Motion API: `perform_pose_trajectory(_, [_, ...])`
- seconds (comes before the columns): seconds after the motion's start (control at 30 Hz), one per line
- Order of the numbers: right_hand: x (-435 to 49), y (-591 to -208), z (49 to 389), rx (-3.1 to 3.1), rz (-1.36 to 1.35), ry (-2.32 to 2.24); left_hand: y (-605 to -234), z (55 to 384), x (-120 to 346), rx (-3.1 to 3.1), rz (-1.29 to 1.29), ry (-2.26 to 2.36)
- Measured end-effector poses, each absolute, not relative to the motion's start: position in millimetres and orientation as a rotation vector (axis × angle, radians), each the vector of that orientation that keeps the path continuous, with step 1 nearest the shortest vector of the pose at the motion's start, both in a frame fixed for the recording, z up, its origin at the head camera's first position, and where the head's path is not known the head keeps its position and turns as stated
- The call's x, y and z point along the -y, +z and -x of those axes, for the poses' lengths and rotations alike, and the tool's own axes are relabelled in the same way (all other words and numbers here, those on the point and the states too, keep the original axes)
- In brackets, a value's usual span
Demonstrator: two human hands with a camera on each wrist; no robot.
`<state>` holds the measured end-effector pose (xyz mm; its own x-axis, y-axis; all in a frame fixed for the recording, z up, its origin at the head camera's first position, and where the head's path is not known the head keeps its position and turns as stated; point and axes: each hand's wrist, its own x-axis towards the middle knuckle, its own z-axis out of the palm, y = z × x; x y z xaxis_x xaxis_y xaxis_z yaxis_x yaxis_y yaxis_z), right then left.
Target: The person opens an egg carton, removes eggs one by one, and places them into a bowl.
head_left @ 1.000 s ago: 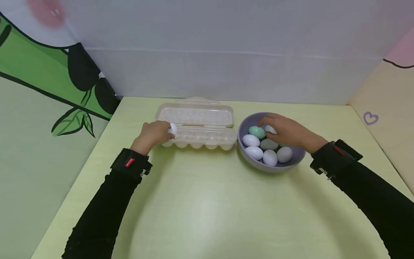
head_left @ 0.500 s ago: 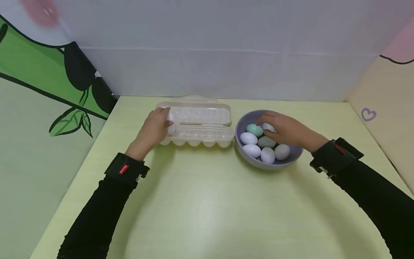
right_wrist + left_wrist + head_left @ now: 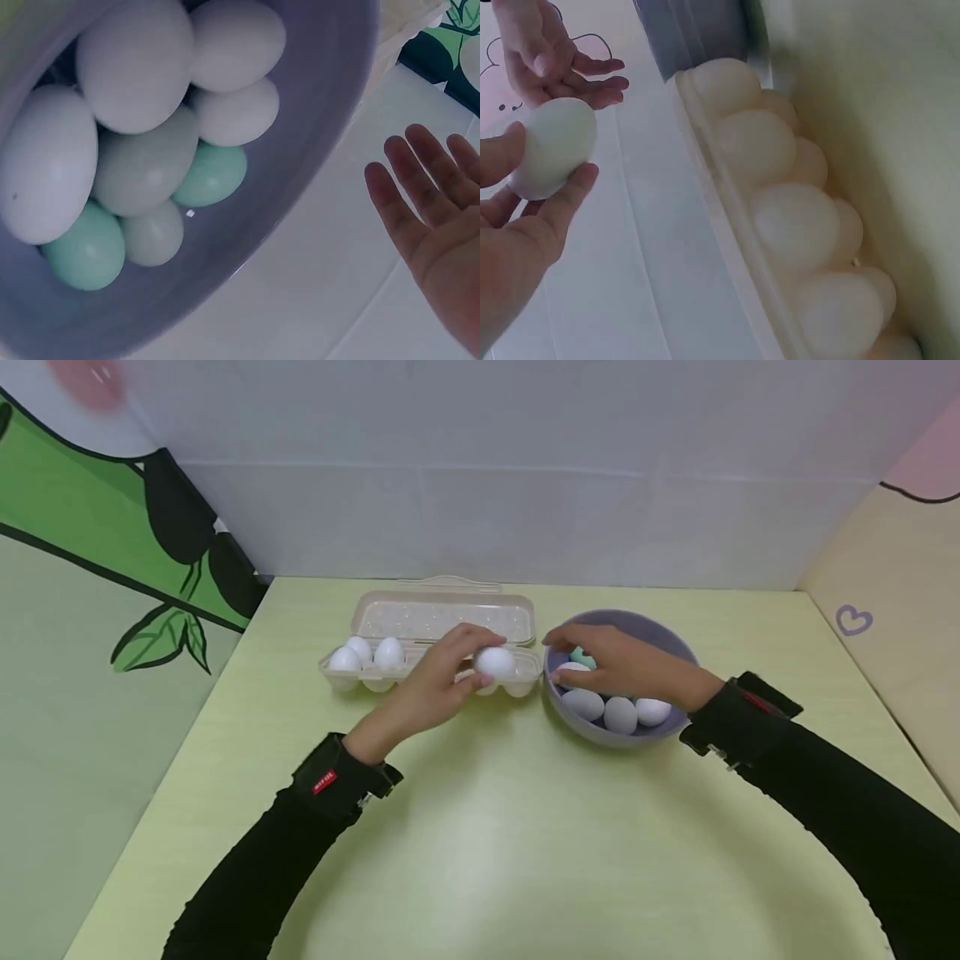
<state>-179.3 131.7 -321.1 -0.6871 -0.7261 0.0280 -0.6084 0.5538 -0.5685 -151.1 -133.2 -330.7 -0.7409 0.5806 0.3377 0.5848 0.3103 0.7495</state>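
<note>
My left hand [image 3: 438, 685] pinches a white egg [image 3: 495, 665] between thumb and fingers, over the right part of the clear egg carton [image 3: 525, 667]. The left wrist view shows the same egg [image 3: 555, 146] held at its sides by the fingertips. In the carton's left end stand three white eggs [image 3: 389, 654]. My right hand [image 3: 626, 667] hovers over the left side of a purple-grey bowl [image 3: 660, 633], its fingers pointing at the held egg. Seen by the right wrist camera, that right hand [image 3: 442, 232] has fingers extended and nothing in it.
Several white, grey and green eggs lie in the bowl, among them a green egg [image 3: 210, 174] and a grey egg [image 3: 148, 161]. The carton's lid [image 3: 442, 614] is folded back towards the wall. Bowl and carton stand side by side on the pale table [image 3: 480, 827].
My left hand has moved right from the carton's left end, uncovering the eggs there, and now holds a white egg. My right hand has shifted left from the bowl's middle.
</note>
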Motion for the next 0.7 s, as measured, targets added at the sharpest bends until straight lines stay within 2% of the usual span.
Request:
perform_pose_trajectory(0.2, [-110.6,-328.0,170.9,-2.315,1.099,-0.953,-345.4,144.7,111.0,2.434,1.345,-1.578])
perform_pose_trajectory(0.43, [-111.6,-330.8,168.1,-2.203,1.061,-1.054,-350.4,143.3,104.3,2.420,1.368,-1.441])
perform_pose_trajectory(0.7, [-126.3,-333.3,176.5,-2.362,1.014,-0.945,-350.3,146.0,112.8,2.628,1.311,-1.218])
